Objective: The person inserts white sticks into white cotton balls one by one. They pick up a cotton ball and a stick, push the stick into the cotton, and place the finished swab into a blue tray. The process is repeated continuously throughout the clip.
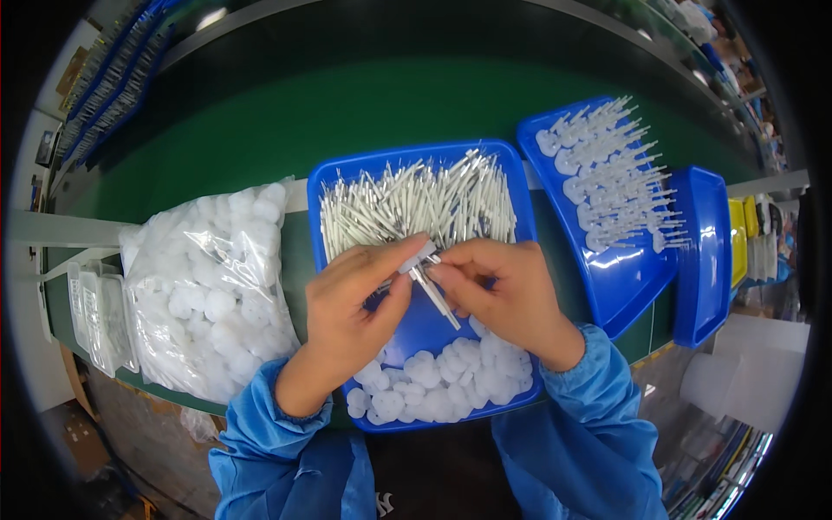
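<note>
Over the middle of a blue tray (412,334), my left hand (351,299) pinches a small white plastic disc (416,258) between thumb and fingers. Thin white rods with silvery ends (439,302) stick out below the disc, slanting toward me. My right hand (511,290) is closed at the disc's right side, its thumb and forefinger on a thin rod whose end is partly hidden. Behind both hands, a dense pile of similar rods (407,204) fills the tray's far half. Loose white discs (442,381) are heaped along its near edge.
Left of the tray lies a clear bag (208,295) full of white discs, beside clear plastic containers (100,316). At right, a tilted blue tray (628,290) bears rows of discs with rods (607,182); another blue tray (706,260) adjoins it. Loaded racks (117,82) stand far left.
</note>
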Available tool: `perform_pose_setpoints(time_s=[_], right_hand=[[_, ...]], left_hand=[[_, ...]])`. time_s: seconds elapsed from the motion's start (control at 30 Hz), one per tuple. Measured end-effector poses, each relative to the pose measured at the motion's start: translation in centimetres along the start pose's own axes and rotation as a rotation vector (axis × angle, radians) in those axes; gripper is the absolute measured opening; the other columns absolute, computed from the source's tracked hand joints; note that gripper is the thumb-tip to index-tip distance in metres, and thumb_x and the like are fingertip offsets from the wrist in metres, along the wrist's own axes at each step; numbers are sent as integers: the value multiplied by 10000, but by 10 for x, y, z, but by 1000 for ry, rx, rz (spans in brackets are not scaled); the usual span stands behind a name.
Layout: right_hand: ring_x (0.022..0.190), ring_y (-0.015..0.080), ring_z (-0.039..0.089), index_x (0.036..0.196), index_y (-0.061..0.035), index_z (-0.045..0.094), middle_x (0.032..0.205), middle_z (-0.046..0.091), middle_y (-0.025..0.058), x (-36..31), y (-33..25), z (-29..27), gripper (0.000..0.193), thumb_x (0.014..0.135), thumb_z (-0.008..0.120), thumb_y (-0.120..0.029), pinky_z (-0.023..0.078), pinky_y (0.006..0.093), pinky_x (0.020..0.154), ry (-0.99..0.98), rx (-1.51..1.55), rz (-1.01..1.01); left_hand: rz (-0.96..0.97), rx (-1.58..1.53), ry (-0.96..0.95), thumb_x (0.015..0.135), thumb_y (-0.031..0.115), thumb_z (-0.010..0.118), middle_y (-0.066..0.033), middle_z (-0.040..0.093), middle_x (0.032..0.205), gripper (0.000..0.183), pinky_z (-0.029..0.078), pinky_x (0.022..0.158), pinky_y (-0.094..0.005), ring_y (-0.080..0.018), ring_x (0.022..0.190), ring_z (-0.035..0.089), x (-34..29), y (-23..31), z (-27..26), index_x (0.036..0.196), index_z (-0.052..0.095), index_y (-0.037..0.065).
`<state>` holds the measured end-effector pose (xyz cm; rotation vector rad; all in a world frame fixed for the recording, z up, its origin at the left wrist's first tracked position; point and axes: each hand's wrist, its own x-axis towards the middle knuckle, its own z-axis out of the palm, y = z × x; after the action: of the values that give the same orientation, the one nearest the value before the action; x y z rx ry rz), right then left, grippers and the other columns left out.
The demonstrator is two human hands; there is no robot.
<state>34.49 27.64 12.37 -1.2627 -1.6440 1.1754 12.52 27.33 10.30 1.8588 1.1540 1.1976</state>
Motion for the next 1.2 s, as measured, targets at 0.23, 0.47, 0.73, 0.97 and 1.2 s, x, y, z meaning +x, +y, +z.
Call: perform_pose_setpoints(time_s=[0.23,0.47,0.73,0.97,1.2], right_hand=[[571,198,697,951,-68,805,715,746,48,5,11,2,113,918,887,-138,489,326,527,135,-207,-259],[616,230,728,925,-115,809,761,773,28,0,8,4,103,889,888,-169,525,379,572,212,-611,-467],[598,270,722,932,-85,808,749,760,78,3,11,-1,106,898,882,-152,557,374,564,129,-367,-355],[709,222,742,1034,-69,814,836,776,77,7,5,-3,174,881,894,-88,569,344,644,131,-229,-312],[914,97,740,1224,-23,768,990,800,32,6,9,-8,295,947,862,-63,571,301,779,-7,139,-172]], left_hand=[[51,120,-49,824,-111,782,-153,808,956,525,602,738,-344,-274,790,765,1,11,-6,1331,806,25],[113,208,-16,808,-123,780,-149,807,932,538,610,723,-348,-278,789,778,-1,9,0,1326,807,20],[-47,65,-59,856,-91,798,-119,782,933,497,603,735,-312,-215,788,761,-7,8,2,1339,796,25],[-281,-444,-13,878,1,885,-111,732,1288,489,626,865,-311,-183,1089,716,2,4,4,1349,761,45],[46,-71,-42,838,-22,876,-155,697,1321,558,586,991,-362,-266,1177,708,1,3,-2,1377,736,10]])
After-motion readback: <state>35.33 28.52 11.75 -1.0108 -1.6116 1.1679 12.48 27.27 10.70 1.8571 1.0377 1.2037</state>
